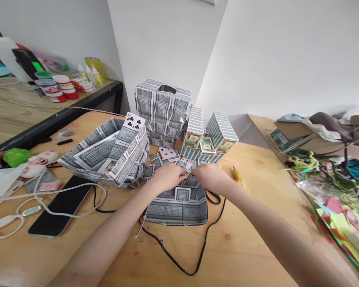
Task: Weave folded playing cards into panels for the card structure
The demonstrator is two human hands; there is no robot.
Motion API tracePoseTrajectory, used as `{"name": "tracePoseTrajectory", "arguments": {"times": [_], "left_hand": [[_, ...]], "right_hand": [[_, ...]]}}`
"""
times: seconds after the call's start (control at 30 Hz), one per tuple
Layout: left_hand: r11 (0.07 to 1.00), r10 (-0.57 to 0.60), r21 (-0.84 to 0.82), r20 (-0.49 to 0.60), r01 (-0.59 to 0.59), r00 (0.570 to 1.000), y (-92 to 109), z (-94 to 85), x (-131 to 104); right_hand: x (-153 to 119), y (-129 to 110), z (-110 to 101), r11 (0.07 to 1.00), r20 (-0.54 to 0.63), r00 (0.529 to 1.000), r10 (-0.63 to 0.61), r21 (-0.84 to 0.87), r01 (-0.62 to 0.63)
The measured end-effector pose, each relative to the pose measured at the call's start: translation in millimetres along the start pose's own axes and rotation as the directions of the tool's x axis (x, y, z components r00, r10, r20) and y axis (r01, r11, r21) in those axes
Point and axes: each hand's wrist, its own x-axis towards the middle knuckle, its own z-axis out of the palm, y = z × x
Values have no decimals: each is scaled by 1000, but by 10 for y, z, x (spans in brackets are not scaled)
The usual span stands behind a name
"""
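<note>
My left hand (pixel 169 176) and my right hand (pixel 209 177) come together, fingers closed in a pinch. Between their fingertips shows a playing card (pixel 187 172), mostly covered by the fingers. Right below them lies a shallow tray of grey-patterned playing cards (pixel 176 213). Just behind the hands are loose playing cards (pixel 167 153), some face up with red pips. To the left stands a larger open structure of folded cards (pixel 92 153), with a nine of clubs (pixel 134 121) sticking up from it. A tall card-built block (pixel 163 105) stands at the back.
Stacked green-and-white card boxes (pixel 208 145) stand behind the hands. A yellow glue gun (pixel 239 178) lies to the right, its black cable (pixel 194 273) looping in front. A phone (pixel 61 207), white cord and scissors (pixel 6 223) are at left; colourful scraps (pixel 335 215) at right.
</note>
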Motion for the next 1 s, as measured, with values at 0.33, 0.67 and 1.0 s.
{"name": "tracePoseTrajectory", "arguments": {"times": [0.33, 0.67, 1.0], "left_hand": [[1000, -1, 28, 0, 1, 1000, -7, 29, 8], [999, -11, 46, -6, 11, 1000, -10, 42, 15], [1000, -25, 11, 13, 25, 1000, -26, 59, 20]], "right_hand": [[-5, -2, 97, 999, -44, 999, 19, 31, -17], [-23, -21, 263, 986, -131, 984, 117, 134, -99], [-54, -94, 358, 970, -208, 960, 186, 192, -147]]}}
